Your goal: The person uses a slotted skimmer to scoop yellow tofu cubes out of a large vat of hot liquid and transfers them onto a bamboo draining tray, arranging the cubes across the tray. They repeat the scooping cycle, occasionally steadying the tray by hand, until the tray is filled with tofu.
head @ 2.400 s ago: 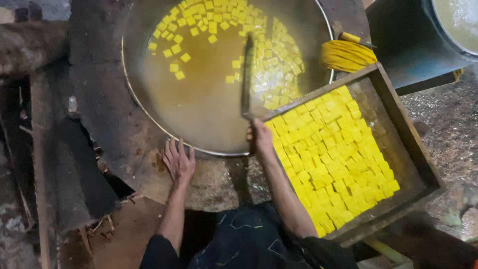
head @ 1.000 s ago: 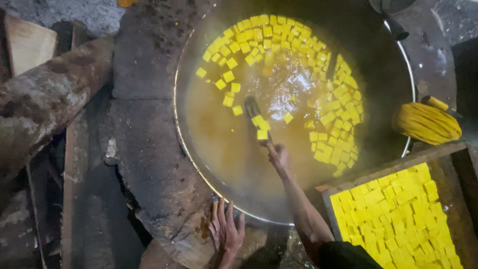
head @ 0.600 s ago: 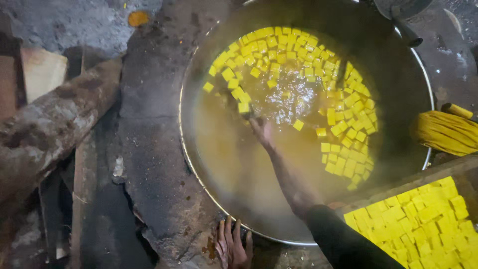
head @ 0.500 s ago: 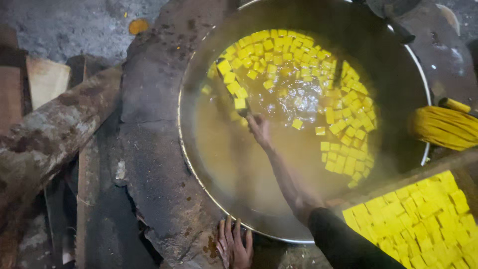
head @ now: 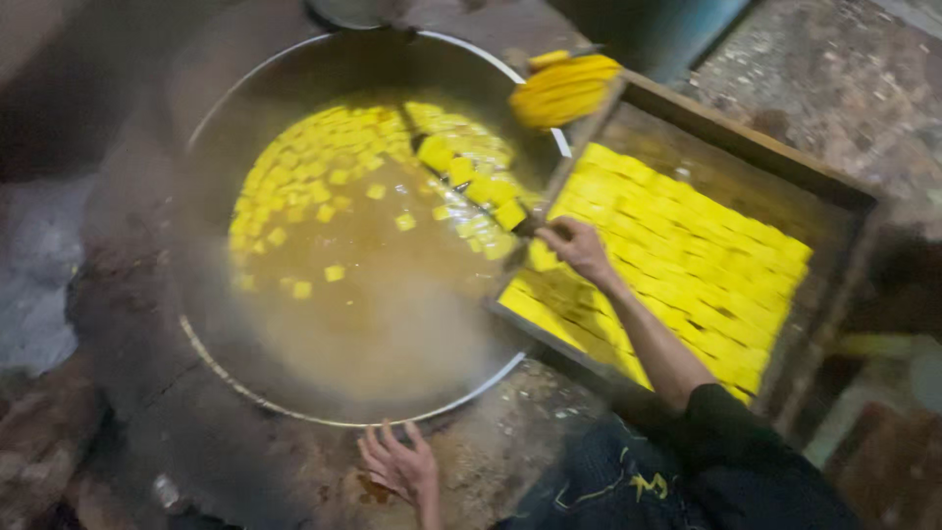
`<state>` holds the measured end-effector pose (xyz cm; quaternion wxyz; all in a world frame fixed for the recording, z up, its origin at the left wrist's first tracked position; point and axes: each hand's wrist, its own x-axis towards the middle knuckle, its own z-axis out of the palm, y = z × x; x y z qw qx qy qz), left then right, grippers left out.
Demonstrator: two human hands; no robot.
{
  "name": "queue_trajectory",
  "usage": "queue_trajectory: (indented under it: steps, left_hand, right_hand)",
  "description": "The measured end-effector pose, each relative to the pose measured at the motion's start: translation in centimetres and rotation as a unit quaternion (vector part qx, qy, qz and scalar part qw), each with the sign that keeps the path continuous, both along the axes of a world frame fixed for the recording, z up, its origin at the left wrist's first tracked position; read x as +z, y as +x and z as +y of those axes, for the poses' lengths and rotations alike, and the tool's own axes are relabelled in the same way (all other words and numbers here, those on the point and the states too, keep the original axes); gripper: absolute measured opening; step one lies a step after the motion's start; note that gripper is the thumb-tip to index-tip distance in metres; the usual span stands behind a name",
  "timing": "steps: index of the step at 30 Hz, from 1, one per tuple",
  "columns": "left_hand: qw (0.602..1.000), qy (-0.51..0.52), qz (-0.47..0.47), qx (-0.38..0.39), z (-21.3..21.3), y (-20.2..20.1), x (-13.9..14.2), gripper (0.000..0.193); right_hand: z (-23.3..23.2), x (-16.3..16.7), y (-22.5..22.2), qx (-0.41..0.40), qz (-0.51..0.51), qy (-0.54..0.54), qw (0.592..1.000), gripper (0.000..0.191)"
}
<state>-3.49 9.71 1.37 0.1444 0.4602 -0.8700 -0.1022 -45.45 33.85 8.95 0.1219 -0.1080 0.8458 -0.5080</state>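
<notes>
No packages, no labels, no signs, no screens in view

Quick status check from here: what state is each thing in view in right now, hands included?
Pan: full of steaming brownish liquid, yellow cubes floating.
Spatula: carrying a row of cubes over the pan.
Right hand: gripping the spatula's handle.
Left hand: flat on the stove ledge, holding nothing.
Wooden tray: partly filled with yellow cubes, tilted over the pan's rim.

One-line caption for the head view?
Right hand holds a flat tool carrying yellow cubes over the steaming wok; left hand rests below its rim.
</notes>
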Motion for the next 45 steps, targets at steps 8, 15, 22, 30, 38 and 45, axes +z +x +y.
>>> queue_trajectory:
  steps: [8,15,22,30,38,45]
  left_hand:
    - [0.994,-0.096,0.022,-0.037,2.3,-0.4,2.1,0.05]
    - [0.999,0.003,0.012,0.033,8.7,-1.1,3.8,0.052]
    - [0.996,-0.001,0.049,0.071,14.7,1.1,4.7,0.052]
    - [0.996,0.002,0.03,0.078,18.3,3.1,4.6,0.05]
    - [0.988,0.082,0.059,0.116,17.7,1.6,3.9,0.048]
    - [0.99,0.098,0.074,0.069,17.2,-1.0,4.9,0.043]
  right_hand:
    - [27.2,6.4,-4.7,-0.107,0.158,0.24,0.952,0.045]
    - [32.0,7.9,-10.2,-0.064,0.136,0.25,0.957,0.048]
    - [32.3,5.8,-11.6,-0.005,0.32,0.354,0.879,0.036]
    - [35.2,3.8,-10.3,0.011,0.362,0.325,0.874,0.031]
    - [41.2,3.1,-5.9,-0.041,0.356,0.332,0.873,0.03]
    - [41.2,2.9,-5.6,-0.09,0.341,0.301,0.886,0.028]
